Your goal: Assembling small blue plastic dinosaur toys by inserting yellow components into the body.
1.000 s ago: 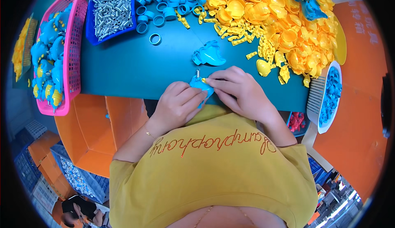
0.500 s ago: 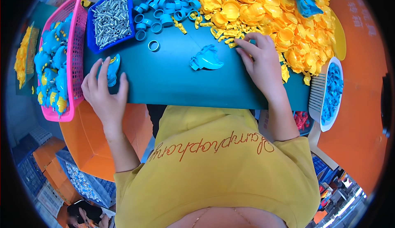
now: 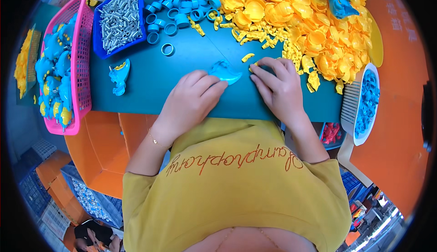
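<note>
Near the middle of the green table, my left hand has its fingers curled against the lower left edge of a blue plastic shell piece, which looks slightly blurred. The thumb of that hand is hidden. To the right of the shell, my right hand pinches a small yellow plastic piece, mostly covered by the fingertips. Another small yellow piece lies loose just beyond those fingertips. A second blue shell piece with a yellow part on it rests on the left of the table.
A pink basket of blue-and-yellow assemblies stands at the left, beside a blue tray of metal pins. Blue rings and heaped yellow shells cover the far side. A white basket of blue parts stands right.
My left hand has left the blue shell at the left and reached right to the middle one, which has shifted toward me. My right hand has drawn back from the yellow pile with a small piece.
</note>
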`<state>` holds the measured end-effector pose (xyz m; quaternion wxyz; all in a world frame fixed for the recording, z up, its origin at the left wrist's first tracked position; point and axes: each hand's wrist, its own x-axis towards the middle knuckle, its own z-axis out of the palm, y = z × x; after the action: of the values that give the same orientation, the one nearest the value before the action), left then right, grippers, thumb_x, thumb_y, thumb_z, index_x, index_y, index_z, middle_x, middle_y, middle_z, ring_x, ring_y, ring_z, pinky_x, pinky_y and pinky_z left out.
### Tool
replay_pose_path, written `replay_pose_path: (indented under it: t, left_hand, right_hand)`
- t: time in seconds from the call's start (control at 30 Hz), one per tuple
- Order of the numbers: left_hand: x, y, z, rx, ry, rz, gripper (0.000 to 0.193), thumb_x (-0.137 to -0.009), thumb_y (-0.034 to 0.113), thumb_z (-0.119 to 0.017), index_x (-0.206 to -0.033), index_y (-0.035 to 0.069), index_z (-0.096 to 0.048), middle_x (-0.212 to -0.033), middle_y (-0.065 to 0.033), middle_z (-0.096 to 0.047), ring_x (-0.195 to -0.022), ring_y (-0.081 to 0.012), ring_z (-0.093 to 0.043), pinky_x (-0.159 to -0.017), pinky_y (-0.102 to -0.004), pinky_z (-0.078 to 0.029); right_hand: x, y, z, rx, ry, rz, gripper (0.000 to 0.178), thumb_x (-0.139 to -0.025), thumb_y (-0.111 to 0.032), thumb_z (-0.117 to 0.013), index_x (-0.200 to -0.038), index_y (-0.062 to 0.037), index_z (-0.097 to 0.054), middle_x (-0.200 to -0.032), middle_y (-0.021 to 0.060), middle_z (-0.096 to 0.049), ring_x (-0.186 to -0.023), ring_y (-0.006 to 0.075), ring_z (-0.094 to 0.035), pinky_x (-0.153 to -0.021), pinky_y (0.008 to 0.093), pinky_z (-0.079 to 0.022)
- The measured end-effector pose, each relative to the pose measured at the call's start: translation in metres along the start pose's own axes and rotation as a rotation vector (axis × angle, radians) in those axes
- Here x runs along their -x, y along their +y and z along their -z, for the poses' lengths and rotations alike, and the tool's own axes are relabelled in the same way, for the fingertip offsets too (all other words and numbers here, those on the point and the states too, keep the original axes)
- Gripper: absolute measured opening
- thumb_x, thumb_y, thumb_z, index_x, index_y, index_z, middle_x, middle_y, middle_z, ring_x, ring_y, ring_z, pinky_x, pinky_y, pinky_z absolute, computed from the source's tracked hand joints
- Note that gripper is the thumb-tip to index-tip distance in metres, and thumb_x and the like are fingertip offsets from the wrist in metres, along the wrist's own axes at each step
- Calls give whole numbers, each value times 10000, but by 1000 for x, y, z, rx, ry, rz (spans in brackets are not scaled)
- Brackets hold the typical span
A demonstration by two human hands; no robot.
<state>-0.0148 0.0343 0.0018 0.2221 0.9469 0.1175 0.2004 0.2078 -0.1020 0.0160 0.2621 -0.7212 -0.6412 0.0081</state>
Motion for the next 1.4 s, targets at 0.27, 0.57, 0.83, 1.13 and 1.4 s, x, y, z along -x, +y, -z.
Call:
replay_pose_path:
  t: [0.27,0.57,0.83,1.13,1.4]
  left_hand:
    - [24,21,-7,72,142,31,317,-850,137,-836,-1142,79,-728,-1015,-55,-704,-864,-253,-644,-778,-360,-554]
    - [28,20,-11,178,163,55,308,-844,144,-847,-1120,83,-726,-1081,-57,-742,-909,-257,-655,-811,-384,-562]
    - [26,16,-16,195,198,36,362,-778,170,-914,-1096,106,-755,-1097,-41,-750,-1122,-275,-688,-957,-431,-573]
    - [25,14,-15,208,197,38,354,-792,193,-908,-1086,81,-746,-1087,-62,-744,-1108,-285,-705,-1021,-454,-579]
    - [26,15,-16,211,207,32,346,-799,197,-904,-1084,81,-747,-1083,-59,-746,-1102,-278,-708,-1014,-448,-585]
  right_hand:
    - [50,-16,10,-83,-187,213,429,-785,-299,-874,-1175,-147,-782,-1223,-15,-732,-1007,245,-637,-782,358,-522]
    - [45,-22,0,-513,-51,43,200,-869,-53,-817,-1069,-58,-798,-1017,67,-769,-876,259,-701,-769,357,-534]
    - [-8,-27,-37,-476,54,-8,160,-861,-31,-825,-1019,-33,-801,-957,100,-783,-856,245,-712,-788,356,-548]
    - [-10,-34,-45,-468,51,-17,148,-843,-17,-829,-986,-35,-797,-942,88,-785,-848,241,-716,-786,352,-549]
    - [-8,-36,-46,-465,88,-35,137,-839,-8,-829,-969,-21,-788,-915,90,-780,-830,249,-717,-777,355,-548]
